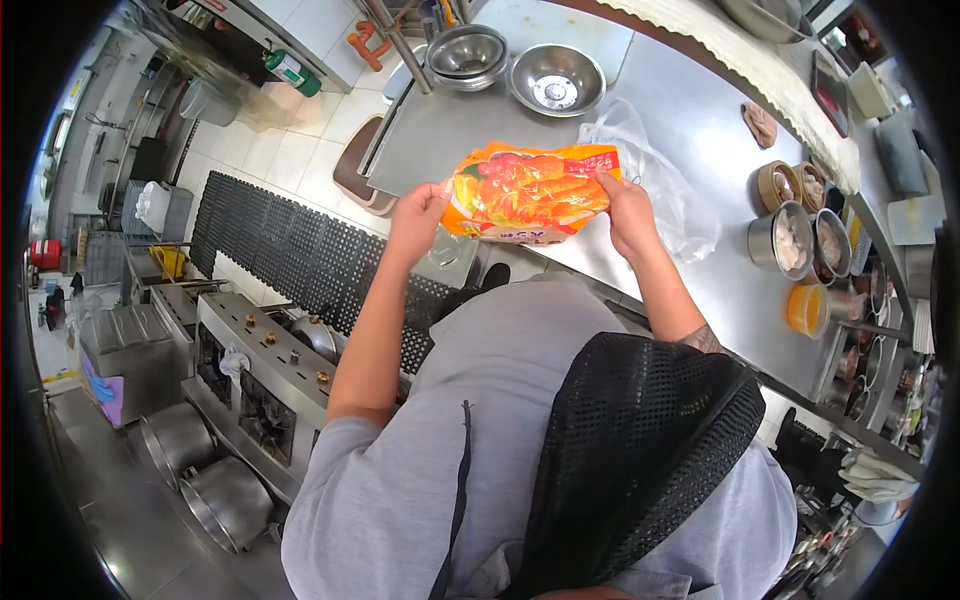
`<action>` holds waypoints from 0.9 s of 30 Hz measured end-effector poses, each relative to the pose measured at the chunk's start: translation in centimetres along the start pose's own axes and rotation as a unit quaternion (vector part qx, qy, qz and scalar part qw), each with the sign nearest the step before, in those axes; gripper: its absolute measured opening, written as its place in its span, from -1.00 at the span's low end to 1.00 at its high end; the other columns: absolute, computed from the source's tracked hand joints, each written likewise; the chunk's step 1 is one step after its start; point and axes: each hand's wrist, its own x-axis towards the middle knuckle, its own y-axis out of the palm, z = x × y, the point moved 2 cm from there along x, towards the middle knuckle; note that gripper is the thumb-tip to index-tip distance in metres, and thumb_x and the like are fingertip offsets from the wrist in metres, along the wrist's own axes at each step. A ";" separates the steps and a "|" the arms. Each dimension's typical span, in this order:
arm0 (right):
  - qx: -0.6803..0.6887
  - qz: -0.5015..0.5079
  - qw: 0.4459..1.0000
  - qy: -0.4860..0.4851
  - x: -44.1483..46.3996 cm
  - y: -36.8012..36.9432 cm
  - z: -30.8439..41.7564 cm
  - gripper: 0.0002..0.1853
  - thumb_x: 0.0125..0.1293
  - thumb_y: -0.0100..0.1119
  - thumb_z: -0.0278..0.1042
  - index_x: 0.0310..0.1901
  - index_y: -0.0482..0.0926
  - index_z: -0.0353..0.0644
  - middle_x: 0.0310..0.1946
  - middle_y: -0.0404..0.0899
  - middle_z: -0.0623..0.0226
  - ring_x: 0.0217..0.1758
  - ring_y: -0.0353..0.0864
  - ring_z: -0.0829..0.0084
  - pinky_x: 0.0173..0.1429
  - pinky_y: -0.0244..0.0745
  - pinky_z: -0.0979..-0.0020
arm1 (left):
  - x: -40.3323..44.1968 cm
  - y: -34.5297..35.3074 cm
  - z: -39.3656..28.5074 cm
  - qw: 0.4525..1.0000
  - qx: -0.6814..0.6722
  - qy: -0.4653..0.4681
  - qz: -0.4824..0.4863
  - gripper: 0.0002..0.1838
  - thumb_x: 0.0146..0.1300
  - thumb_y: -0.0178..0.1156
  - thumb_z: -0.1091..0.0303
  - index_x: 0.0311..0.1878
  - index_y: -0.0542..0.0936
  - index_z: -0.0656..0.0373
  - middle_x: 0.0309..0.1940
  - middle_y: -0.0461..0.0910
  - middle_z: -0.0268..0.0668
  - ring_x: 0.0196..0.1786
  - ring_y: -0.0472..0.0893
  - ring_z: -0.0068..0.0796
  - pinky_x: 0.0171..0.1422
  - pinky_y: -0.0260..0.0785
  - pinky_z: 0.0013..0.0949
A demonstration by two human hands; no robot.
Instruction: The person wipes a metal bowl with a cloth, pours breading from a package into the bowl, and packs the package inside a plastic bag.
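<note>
Stretched between my two hands is an orange printed plastic food bag (530,192), held up near the edge of the steel worktable. My left hand (421,212) pinches its left side, and my right hand (628,205) grips the upper right corner. Its front shows a picture of reddish-orange food and some lettering too small to read. Just behind the bag, a clear plastic bag (675,190) lies crumpled on the table, partly hidden. Two stacked steel bowls (467,55) and a single steel bowl (558,80) sit farther back on the tabletop.
On the right of the steel table (725,290) stand bamboo steamers (778,187), steel pots with food (782,240) and an orange-filled container (806,310). A brown cloth (759,125) lies at the back. Stoves (270,350) and large pots (228,500) are at left, beside a black floor mat (290,250).
</note>
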 end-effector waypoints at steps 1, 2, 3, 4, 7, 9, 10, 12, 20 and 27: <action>-0.002 0.001 1.000 -0.001 -0.2 0.3 0.3 -0.61 0.53 0.21 -0.19 0.09 0.61 -0.44 0.02 0.74 0.16 0.05 0.70 0.47 0.26 0.47 0.40 | -0.5 0.1 -0.7 0.999 -0.019 0.025 0.017 -0.77 0.55 0.17 0.30 -0.04 0.65 0.30 -0.27 0.68 -0.44 -0.24 0.56 -0.73 -0.10 0.42 -0.54; -0.007 0.002 1.000 -0.009 -0.5 0.6 0.7 -0.62 0.53 0.21 -0.20 0.08 0.63 -0.42 0.01 0.73 0.20 0.06 0.66 0.50 0.25 0.44 0.41 | -1.0 0.1 -1.4 0.997 -0.038 0.051 0.033 -0.80 0.55 0.14 0.35 0.00 0.62 0.29 -0.22 0.70 -0.41 -0.19 0.59 -0.72 -0.04 0.44 -0.54; -0.012 0.003 1.000 -0.017 -0.8 0.9 1.0 -0.64 0.53 0.21 -0.20 0.07 0.65 -0.40 0.01 0.73 0.24 0.07 0.63 0.53 0.25 0.41 0.41 | -1.4 0.1 -2.0 0.997 -0.041 0.052 0.031 -0.80 0.55 0.14 0.35 0.00 0.62 0.29 -0.22 0.70 -0.41 -0.19 0.59 -0.72 -0.04 0.44 -0.54; -0.015 0.004 1.000 -0.018 -0.8 1.0 1.2 -0.64 0.53 0.21 -0.20 0.07 0.65 -0.40 0.01 0.73 0.24 0.07 0.63 0.53 0.25 0.41 0.41 | -1.7 0.1 -2.7 0.995 -0.065 0.058 0.040 -0.82 0.55 0.14 0.38 0.01 0.61 0.29 -0.17 0.70 -0.39 -0.14 0.61 -0.70 0.02 0.45 -0.53; -0.095 0.016 0.993 -0.070 -1.1 0.9 2.1 -0.66 0.54 0.20 -0.21 0.09 0.67 -0.35 -0.01 0.74 0.29 0.04 0.63 0.55 0.24 0.42 0.43 | -1.2 -0.2 -2.6 0.991 -0.110 0.065 0.042 -0.85 0.54 0.13 0.43 0.02 0.59 0.30 -0.14 0.71 -0.36 -0.10 0.64 -0.68 0.06 0.47 -0.52; -0.088 0.049 0.989 -0.108 -1.2 0.7 2.6 -0.69 0.55 0.19 -0.22 0.06 0.69 -0.32 -0.04 0.75 0.33 0.02 0.62 0.58 0.22 0.42 0.44 | -0.7 -0.2 -2.1 0.989 -0.130 0.066 0.034 -0.86 0.53 0.14 0.45 0.01 0.60 0.31 -0.16 0.71 -0.36 -0.12 0.64 -0.67 0.05 0.48 -0.51; -0.090 0.049 0.989 -0.110 -1.2 0.8 2.7 -0.69 0.55 0.19 -0.22 0.06 0.69 -0.32 -0.04 0.75 0.33 0.02 0.62 0.58 0.22 0.42 0.44 | -0.5 -0.1 -1.8 0.989 -0.135 0.064 0.021 -0.87 0.52 0.14 0.47 0.00 0.60 0.31 -0.17 0.72 -0.35 -0.14 0.65 -0.67 0.04 0.49 -0.51; -0.099 0.033 0.986 -0.126 -1.1 0.9 2.8 -0.71 0.56 0.17 -0.26 0.02 0.71 -0.34 -0.10 0.76 0.33 -0.05 0.64 0.58 0.14 0.46 0.47 | -0.1 0.5 -1.6 0.988 -0.141 0.062 0.010 -0.87 0.51 0.15 0.49 0.00 0.61 0.31 -0.18 0.72 -0.35 -0.16 0.65 -0.67 0.02 0.50 -0.50; -0.175 -0.079 0.973 -0.128 1.2 0.4 0.8 -0.73 0.50 0.18 -0.36 0.08 0.65 -0.36 -0.23 0.76 0.28 -0.23 0.68 0.59 -0.16 0.56 0.45 | 1.6 1.4 -0.5 0.990 0.018 0.113 -0.084 -0.79 0.41 0.23 0.47 0.06 0.61 0.22 -0.28 0.73 -0.21 -0.24 0.64 -0.58 -0.16 0.47 -0.43; -0.141 0.033 0.981 -0.131 -2.7 1.0 4.1 -0.65 0.50 0.18 -0.44 0.27 0.53 -0.24 -0.04 0.73 0.37 -0.06 0.68 0.58 0.07 0.54 0.48 | -1.8 -0.6 -5.5 0.966 0.174 0.164 0.101 -0.29 0.27 0.38 0.38 0.49 0.38 0.12 0.21 0.57 0.06 0.22 0.58 -0.22 0.36 0.39 -0.19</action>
